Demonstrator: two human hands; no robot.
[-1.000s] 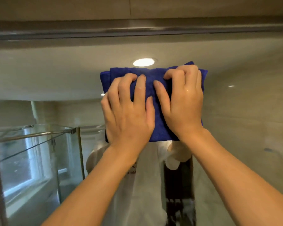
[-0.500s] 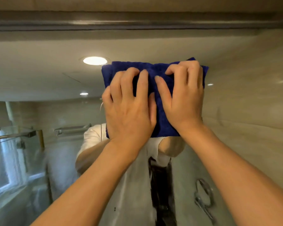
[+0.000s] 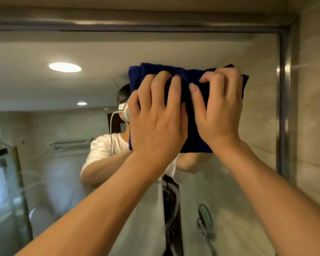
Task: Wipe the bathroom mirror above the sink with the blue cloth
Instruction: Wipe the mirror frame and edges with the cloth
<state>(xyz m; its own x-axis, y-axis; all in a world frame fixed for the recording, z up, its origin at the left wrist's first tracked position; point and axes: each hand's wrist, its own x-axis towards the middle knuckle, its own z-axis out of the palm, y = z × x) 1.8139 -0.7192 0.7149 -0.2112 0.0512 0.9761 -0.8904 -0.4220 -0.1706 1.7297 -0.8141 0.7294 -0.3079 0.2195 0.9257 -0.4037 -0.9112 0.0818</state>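
The folded blue cloth [image 3: 189,124] lies flat against the mirror [image 3: 183,48], high up and close to its right side. My left hand [image 3: 155,122] presses on the cloth's left half with spread, nearly straight fingers. My right hand [image 3: 220,111] sits on the right half, its fingers curled and bunching the cloth's top edge. The cloth's lower part is hidden behind my wrists.
The mirror's metal frame [image 3: 285,108] runs down just right of the cloth and along the top [image 3: 137,24]. A tiled wall [image 3: 314,126] is beyond it. The glass reflects a person in a white shirt, a ceiling light [image 3: 65,67] and a shower screen [image 3: 17,182].
Both hands have slid the cloth to the right along the mirror, and the right frame edge has come into view. My right fingers are curled tighter on the cloth.
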